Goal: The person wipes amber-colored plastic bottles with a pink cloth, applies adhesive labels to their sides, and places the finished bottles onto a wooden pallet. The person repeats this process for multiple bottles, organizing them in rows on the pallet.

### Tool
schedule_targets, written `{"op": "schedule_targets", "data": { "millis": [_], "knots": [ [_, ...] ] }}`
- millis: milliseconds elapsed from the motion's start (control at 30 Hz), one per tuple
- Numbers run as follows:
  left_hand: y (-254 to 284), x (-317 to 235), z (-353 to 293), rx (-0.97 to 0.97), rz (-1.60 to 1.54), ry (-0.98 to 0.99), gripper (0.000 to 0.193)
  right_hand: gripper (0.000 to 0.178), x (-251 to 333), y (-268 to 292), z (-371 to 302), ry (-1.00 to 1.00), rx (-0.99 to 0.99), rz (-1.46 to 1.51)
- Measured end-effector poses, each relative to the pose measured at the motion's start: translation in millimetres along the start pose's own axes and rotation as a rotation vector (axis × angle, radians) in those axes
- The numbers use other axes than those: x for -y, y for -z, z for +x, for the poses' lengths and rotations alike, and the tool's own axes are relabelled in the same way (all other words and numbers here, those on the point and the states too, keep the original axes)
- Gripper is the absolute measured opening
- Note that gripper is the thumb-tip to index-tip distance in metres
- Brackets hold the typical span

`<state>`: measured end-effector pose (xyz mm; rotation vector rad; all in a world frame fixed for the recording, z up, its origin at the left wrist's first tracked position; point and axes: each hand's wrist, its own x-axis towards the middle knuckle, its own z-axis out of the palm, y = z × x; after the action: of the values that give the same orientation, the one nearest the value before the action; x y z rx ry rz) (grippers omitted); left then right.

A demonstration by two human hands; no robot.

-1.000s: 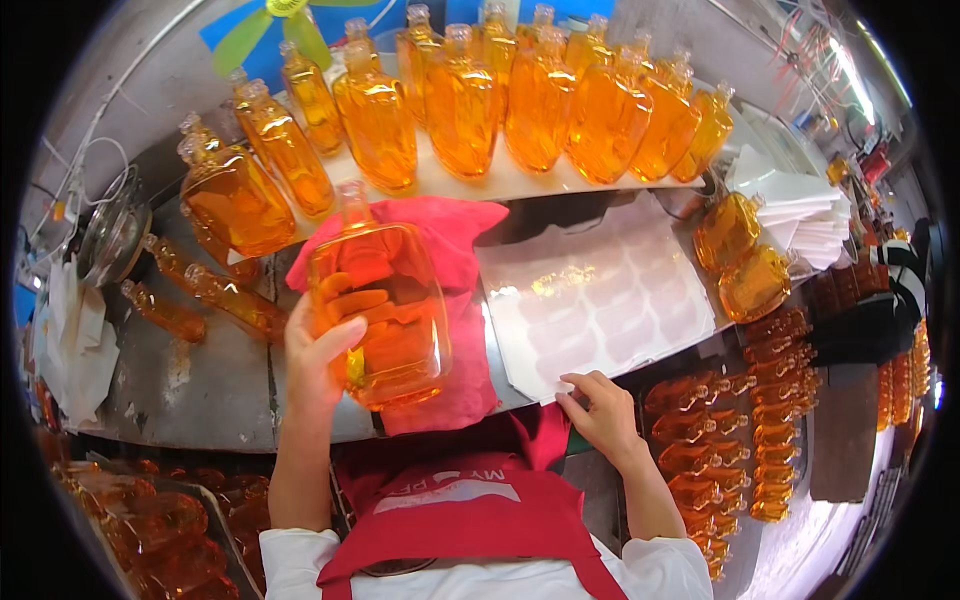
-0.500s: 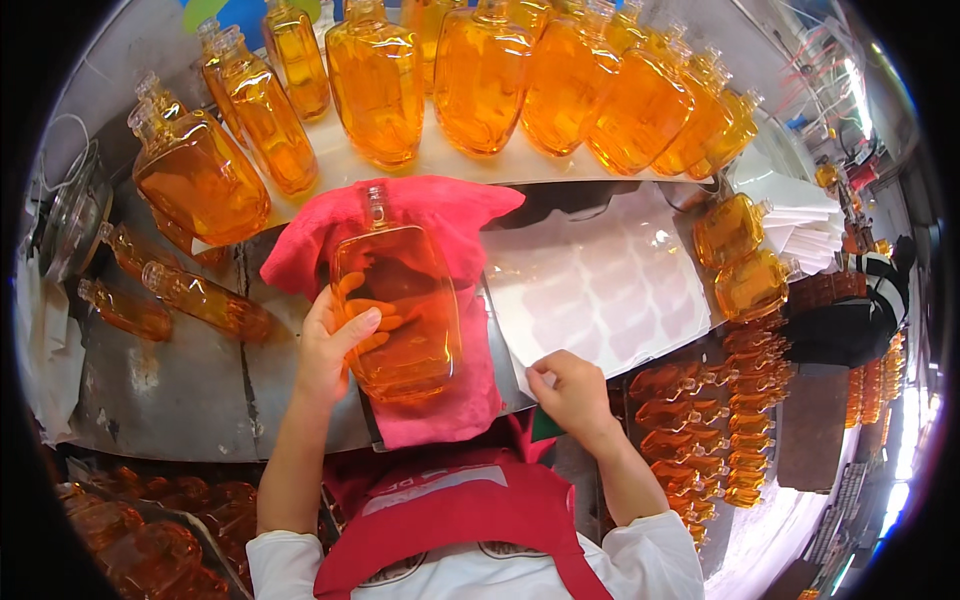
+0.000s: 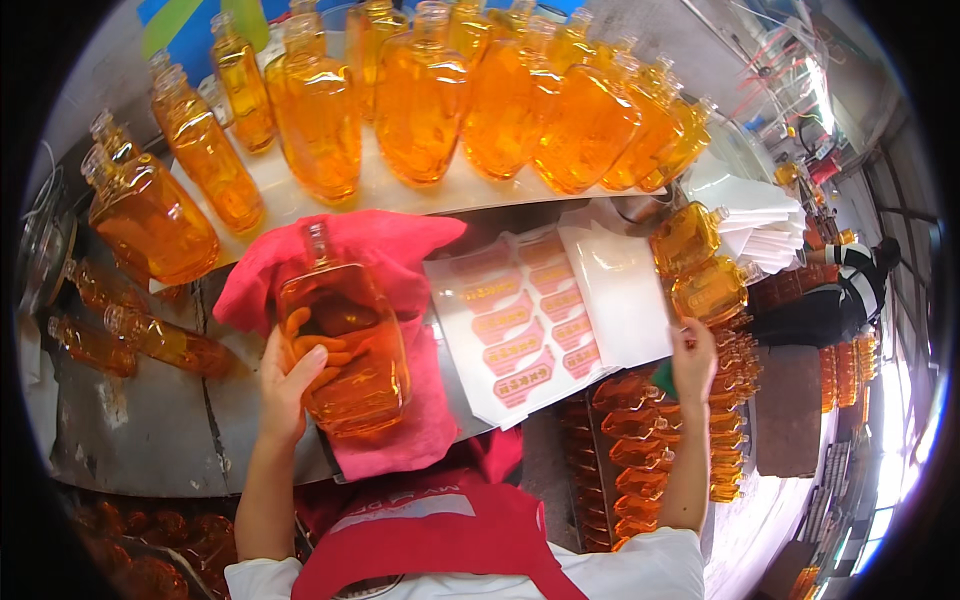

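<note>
Left hand (image 3: 288,390): fingers wrapped around the left side of a bottle, thumb on the facing side, other fingers visible through the glass.
Held bottle (image 3: 355,395): transparent amber glass body, broad and flattened, rounded corners, narrow neck pointing away from the person; located over a pink cloth; contact with the cloth cannot be determined.
Right hand (image 3: 694,362): fingers curled narrow, gripping the lower right corner of a white sheet.
White sheet (image 3: 622,305): thin, smooth, plain; turned back to the right.
Label sheet (image 3: 518,335): flat, pale; two visible columns of pink angular labels with yellow print, left of the white sheet.
Pink cloth (image 3: 430,425): soft, creased fabric spread on the desk.
Desk (image 3: 170,440): grey metal, dull, scuffed.
Lying bottles (image 3: 175,345): amber glass, on their sides at the desk's left.
Shelf (image 3: 400,195): pale, smooth, beyond the cloth.
Upright bottles (image 3: 425,110): amber, glossy, curved-sided, standing along the shelf.
Paper stack (image 3: 765,220): white, loosely layered, far right.
</note>
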<state>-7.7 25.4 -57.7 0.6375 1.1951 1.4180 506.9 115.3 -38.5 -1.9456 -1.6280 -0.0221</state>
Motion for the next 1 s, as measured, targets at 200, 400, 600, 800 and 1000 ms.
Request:
{"op": "schedule_targets", "data": {
  "millis": [200, 400, 600, 800, 1000],
  "knots": [
    [0, 8, 2, -0.021, 0.074, -0.058, 0.047, 0.062, 62, -70, -4, 0.155, 0.435, -0.185],
    [9, 14, 0, -0.054, 0.025, -0.087, 0.045, 0.037, 53, 39, 78, -0.110, 0.564, 0.437],
    [-1, 19, -1, -0.096, 0.004, -0.144, 0.044, 0.036, -1, 182, 180, -0.165, 0.027, 0.862],
    [-10, 18, -1, -0.117, -0.022, -0.119, 0.044, 0.031, -55, 204, 237, -0.161, -0.490, 0.788],
    [-6, 19, -3, -0.148, 0.031, -0.132, 0.043, 0.021, -13, 78, 85, -0.267, 0.039, 0.719]
  ]
}}
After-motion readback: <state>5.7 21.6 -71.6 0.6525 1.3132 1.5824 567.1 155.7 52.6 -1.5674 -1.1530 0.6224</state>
